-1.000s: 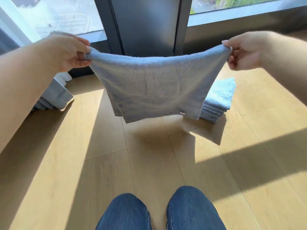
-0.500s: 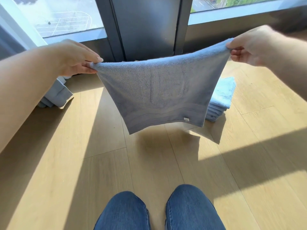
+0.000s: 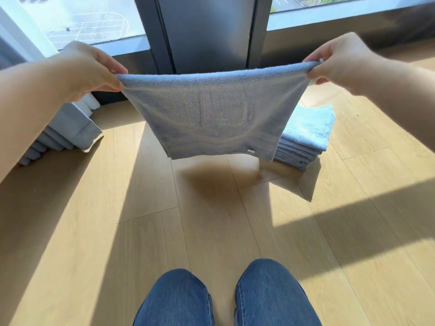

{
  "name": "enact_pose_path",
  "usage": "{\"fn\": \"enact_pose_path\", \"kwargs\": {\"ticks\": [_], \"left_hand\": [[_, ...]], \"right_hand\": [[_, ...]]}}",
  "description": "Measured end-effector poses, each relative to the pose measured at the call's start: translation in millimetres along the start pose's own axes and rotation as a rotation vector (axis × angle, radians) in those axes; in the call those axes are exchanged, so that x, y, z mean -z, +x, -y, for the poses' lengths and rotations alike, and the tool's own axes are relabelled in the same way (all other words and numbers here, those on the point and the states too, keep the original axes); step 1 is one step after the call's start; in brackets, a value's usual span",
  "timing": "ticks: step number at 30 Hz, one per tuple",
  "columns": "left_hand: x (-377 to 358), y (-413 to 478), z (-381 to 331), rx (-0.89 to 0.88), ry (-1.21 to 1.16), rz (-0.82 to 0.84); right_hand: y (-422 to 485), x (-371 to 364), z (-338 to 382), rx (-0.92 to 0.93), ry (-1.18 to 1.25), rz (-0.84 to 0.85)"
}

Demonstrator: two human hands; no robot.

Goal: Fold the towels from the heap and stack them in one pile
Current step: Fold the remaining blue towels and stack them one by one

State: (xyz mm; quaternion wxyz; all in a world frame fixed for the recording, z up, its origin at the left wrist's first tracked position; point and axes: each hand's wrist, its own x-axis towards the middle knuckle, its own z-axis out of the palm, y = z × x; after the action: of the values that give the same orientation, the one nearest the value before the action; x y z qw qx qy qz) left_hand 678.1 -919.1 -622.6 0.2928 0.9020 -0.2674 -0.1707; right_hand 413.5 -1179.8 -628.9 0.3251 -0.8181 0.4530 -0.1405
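A light blue towel [image 3: 211, 114] hangs doubled over in the air above the wooden floor, stretched flat between both hands. My left hand [image 3: 91, 69] pinches its top left corner. My right hand [image 3: 339, 58] pinches its top right corner. Behind the towel's lower right edge, a pile of folded blue towels [image 3: 306, 135] stands on the floor, partly hidden by the hanging cloth. At the far left lies a heap of pale blue-grey towels [image 3: 68, 132], half covered by my left forearm.
My knees in blue jeans [image 3: 223, 297] show at the bottom centre. A dark window frame [image 3: 207, 31] and low sill run along the back. Wooden floor [image 3: 146, 231] with sun patches spreads between my knees and the towels.
Both hands have levelled the towel's top edge and pulled it taut. The right hand dropped a little and the left hand shifted slightly down, so the cloth hangs straighter.
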Motion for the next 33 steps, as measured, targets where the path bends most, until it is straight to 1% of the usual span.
{"fn": "enact_pose_path", "kwargs": {"ticks": [4,6,8,10,11,13,16,19,22,27,31,33], "left_hand": [[-2.4,-2.6,-3.6,-0.03,0.166,-0.06],[-5.4,-5.4,-6.2,-0.084,0.365,-0.097],[-8.2,-7.0,-5.2,-0.167,0.571,-0.095],[-11.1,-6.4,-0.8,-0.231,0.705,-0.072],[-12.3,-6.2,1.8,-0.243,0.729,-0.077],[-15.2,-5.3,5.6,-0.231,0.706,-0.096],[-16.5,-6.6,10.9,-0.16,0.538,-0.146],[-15.9,-9.1,15.4,-0.111,0.425,-0.147],[-17.0,-11.8,15.7,-0.127,0.44,-0.128],[-15.1,-9.3,20.3,-0.204,0.605,-0.107],[-9.9,-7.3,26.8,-0.207,0.686,-0.126],[-9.0,-5.8,27.9,-0.18,0.65,-0.141]], "right_hand": [[-2.4,-3.7,-0.5,0.07,-0.148,-0.069],[-2.5,-5.1,0.7,0.108,-0.206,-0.074],[-3.0,-7.9,2.9,0.149,-0.251,-0.065],[-3.3,-11.1,3.9,0.161,-0.272,-0.043],[-3.4,-12.7,4.0,0.151,-0.262,-0.028],[-3.6,-14.8,4.5,0.082,-0.158,0.009],[-0.6,-17.2,5.1,-0.065,0.074,0.068],[0.8,-19.4,6.5,-0.156,0.24,0.127],[0.7,-21.5,6.5,-0.146,0.203,0.14],[-2.0,-22.1,5.9,-0.06,0.02,0.099],[-5.2,-19.6,4.8,-0.037,0.024,0.105],[-5.4,-20.4,4.4,-0.044,0.036,0.12]]}}
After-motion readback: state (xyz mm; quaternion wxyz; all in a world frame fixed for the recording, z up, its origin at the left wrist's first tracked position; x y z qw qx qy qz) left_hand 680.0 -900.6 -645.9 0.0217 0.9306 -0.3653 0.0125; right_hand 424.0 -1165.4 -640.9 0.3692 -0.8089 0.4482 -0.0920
